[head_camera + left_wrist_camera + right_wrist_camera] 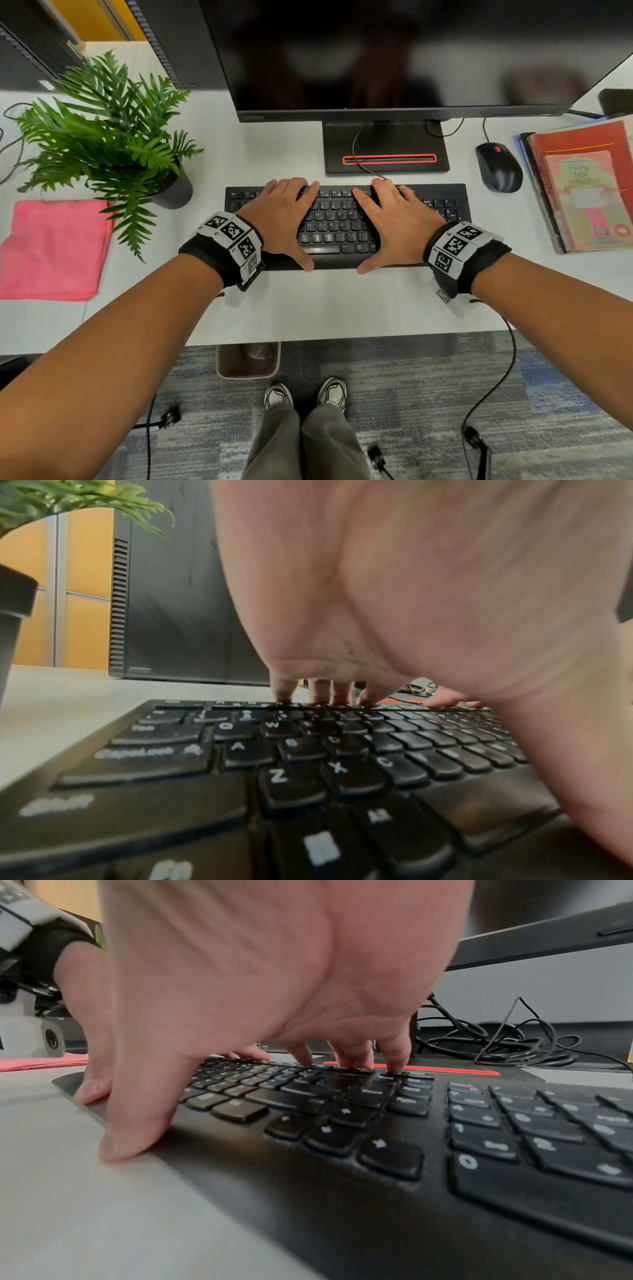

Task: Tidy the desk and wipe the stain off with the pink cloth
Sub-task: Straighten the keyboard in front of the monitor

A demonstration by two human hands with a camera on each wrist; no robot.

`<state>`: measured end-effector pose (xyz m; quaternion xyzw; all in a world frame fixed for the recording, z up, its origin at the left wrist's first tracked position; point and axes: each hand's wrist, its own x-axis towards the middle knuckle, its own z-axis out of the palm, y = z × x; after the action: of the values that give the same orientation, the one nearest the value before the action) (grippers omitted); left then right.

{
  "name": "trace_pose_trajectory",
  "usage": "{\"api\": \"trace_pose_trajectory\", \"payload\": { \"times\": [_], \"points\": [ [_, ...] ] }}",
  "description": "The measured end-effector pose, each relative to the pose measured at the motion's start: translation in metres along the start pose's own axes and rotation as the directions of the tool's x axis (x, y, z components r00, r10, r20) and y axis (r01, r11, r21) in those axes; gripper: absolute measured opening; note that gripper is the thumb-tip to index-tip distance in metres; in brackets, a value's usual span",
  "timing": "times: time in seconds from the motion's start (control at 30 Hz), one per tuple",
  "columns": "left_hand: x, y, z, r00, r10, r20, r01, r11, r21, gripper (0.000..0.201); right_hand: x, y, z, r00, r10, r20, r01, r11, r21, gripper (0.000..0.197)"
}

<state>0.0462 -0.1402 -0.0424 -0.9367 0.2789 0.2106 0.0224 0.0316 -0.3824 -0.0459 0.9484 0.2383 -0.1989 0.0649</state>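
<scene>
A black keyboard (342, 222) lies on the white desk (325, 301) in front of the monitor stand. My left hand (277, 222) spans its left half and my right hand (397, 222) its right half. Each hand has its fingertips at the far edge and its thumb against the near edge, gripping the keyboard (274, 764) across its depth. The left wrist view shows the left hand's fingertips (318, 693) on the top row. In the right wrist view the right hand's thumb (130, 1139) presses the front edge. The folded pink cloth (51, 250) lies flat at the far left. No stain is visible.
A potted fern (109, 137) stands left of the keyboard beside the cloth. A black mouse (498, 168) and a stack of books (582, 188) are at the right. The monitor (394, 54) and a computer tower (171, 588) stand behind. A bin (248, 359) sits under the desk.
</scene>
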Motion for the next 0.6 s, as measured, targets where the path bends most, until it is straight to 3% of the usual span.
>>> {"api": "trace_pose_trajectory", "payload": {
  "times": [0.37,0.47,0.53,0.6],
  "points": [
    [0.003,0.002,0.0,1.0,-0.011,0.023,0.011,1.0,0.015,0.145,-0.009,0.003,-0.007,0.999,0.028,0.022,-0.029,0.999,0.035,0.138],
    [0.007,0.012,-0.01,1.0,-0.03,-0.01,0.03,1.0,-0.009,0.136,-0.024,0.026,-0.018,0.979,0.149,-0.142,-0.114,0.967,0.227,0.113],
    [0.014,0.03,-0.026,0.992,-0.046,-0.118,0.039,0.997,-0.065,0.12,-0.034,0.057,-0.02,0.92,0.277,-0.277,-0.172,0.921,0.349,0.086],
    [0.028,0.056,-0.042,0.974,-0.032,-0.222,0.003,0.991,-0.131,0.103,-0.041,0.096,-0.018,0.865,0.395,-0.308,-0.259,0.879,0.4,0.069]
  ]
}}
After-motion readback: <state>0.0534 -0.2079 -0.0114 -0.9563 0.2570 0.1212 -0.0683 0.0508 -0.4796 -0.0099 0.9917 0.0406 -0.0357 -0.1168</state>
